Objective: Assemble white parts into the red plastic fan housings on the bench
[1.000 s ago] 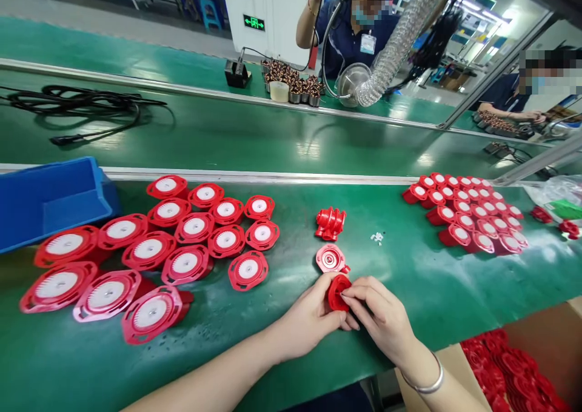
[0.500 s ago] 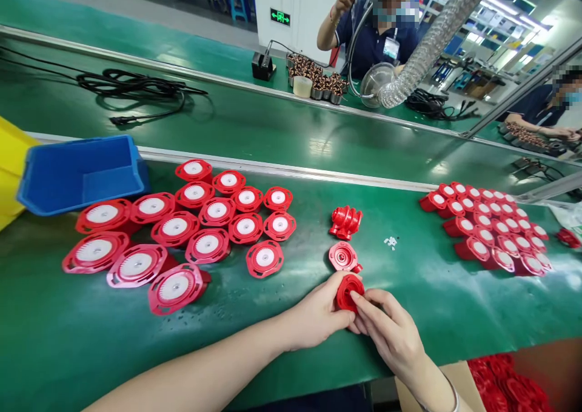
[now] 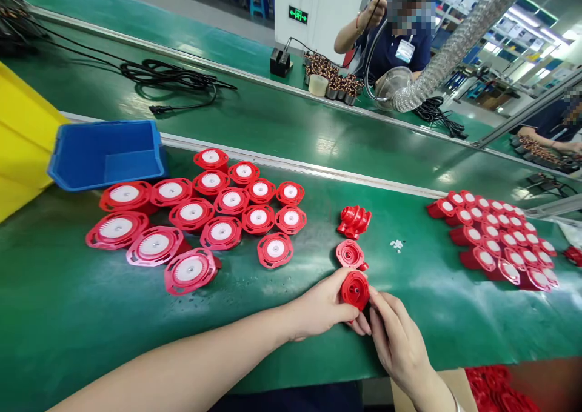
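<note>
My left hand (image 3: pixel 324 308) is closed around a round red plastic housing (image 3: pixel 355 289), its open face up and a thin shaft showing in the middle. Beside the housing's right rim is my right hand (image 3: pixel 401 334), thumb and fingers drawn together. The fingertips seem to touch the rim; whether a small part is pinched between them cannot be made out. Just beyond my hands lies another red housing (image 3: pixel 350 254), open side up. Behind that stand nested red parts (image 3: pixel 354 220). Small white pieces (image 3: pixel 397 245) lie in a little heap to the right.
Red housings with white ribbed discs stand in a left group (image 3: pixel 222 231) and a right group (image 3: pixel 498 233). A blue bin (image 3: pixel 109 157) and yellow bin (image 3: pixel 27 139) are at left. A box of red parts (image 3: pixel 493 388) sits below the edge. A co-worker (image 3: pixel 395 54) sits opposite.
My right fingertips have moved from over the housing's opening to its right rim, so its inside now shows. My left hand keeps its hold. The whole view has shifted slightly.
</note>
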A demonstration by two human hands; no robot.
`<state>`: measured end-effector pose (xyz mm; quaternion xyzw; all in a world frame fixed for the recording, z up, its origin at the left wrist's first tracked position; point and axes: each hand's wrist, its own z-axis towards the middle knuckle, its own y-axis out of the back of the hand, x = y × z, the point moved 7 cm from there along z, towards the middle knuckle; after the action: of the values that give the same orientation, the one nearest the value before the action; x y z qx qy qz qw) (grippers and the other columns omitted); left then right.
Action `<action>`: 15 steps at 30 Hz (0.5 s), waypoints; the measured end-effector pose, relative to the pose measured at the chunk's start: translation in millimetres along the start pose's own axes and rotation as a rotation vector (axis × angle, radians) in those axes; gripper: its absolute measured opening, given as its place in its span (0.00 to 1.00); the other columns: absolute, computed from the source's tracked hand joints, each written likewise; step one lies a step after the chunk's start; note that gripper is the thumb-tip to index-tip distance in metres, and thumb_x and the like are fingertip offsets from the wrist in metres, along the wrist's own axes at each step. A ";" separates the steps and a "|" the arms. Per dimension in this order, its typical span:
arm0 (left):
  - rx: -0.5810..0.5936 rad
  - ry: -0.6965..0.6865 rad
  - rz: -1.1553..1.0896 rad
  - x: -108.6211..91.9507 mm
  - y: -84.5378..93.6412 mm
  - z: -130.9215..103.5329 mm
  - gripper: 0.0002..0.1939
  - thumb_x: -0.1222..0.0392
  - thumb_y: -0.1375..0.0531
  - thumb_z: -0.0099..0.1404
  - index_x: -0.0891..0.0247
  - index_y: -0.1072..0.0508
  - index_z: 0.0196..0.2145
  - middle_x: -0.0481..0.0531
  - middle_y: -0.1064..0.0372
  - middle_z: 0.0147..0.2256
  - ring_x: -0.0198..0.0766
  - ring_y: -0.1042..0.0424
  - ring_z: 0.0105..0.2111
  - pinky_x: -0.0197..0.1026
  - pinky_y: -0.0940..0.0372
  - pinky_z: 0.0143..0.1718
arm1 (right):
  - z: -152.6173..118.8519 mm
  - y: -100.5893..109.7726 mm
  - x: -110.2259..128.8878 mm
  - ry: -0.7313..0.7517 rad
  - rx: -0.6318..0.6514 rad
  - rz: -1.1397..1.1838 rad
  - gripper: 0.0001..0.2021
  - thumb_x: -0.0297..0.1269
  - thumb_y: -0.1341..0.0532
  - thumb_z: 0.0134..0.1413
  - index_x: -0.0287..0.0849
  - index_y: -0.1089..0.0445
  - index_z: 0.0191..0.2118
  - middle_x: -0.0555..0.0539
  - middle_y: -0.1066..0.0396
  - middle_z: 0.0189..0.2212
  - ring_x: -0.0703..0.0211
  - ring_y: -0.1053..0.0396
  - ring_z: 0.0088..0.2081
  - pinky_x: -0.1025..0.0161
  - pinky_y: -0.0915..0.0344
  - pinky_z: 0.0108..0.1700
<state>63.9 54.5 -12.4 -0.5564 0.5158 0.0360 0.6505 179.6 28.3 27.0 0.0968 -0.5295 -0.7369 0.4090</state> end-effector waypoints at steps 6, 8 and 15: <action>-0.029 0.010 0.054 -1.4 0.8 -0.3 0.24 0.68 0.37 0.55 0.61 0.38 0.49 0.43 0.32 0.29 0.33 0.27 0.26 0.39 0.31 0.33 | 0.6 -7.7 4.3 0.020 0.115 -0.078 0.29 0.25 0.49 0.64 0.48 0.47 0.69 0.39 0.31 0.42 0.55 0.29 0.38 0.60 0.26 0.36; -0.025 0.016 0.136 -0.6 -1.8 0.1 0.21 0.60 0.37 0.60 0.62 0.38 0.49 0.44 0.32 0.27 0.33 0.29 0.25 0.37 0.33 0.29 | 1.7 -1.9 5.3 0.005 0.094 -0.053 0.29 0.23 0.49 0.63 0.48 0.45 0.67 0.39 0.31 0.43 0.54 0.29 0.40 0.60 0.26 0.37; -0.120 0.128 0.619 24.7 21.5 -7.1 0.30 0.35 0.51 0.68 0.61 0.35 0.56 0.40 0.42 0.15 0.32 0.43 0.13 0.33 0.46 0.15 | 12.5 18.9 14.4 -0.037 0.109 0.179 0.29 0.33 0.43 0.58 0.38 0.49 0.65 0.34 0.40 0.58 0.49 0.36 0.57 0.56 0.31 0.54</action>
<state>57.6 44.2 -43.7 -0.4116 0.6973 0.2273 0.5410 172.6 25.0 52.7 0.0575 -0.5828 -0.6693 0.4573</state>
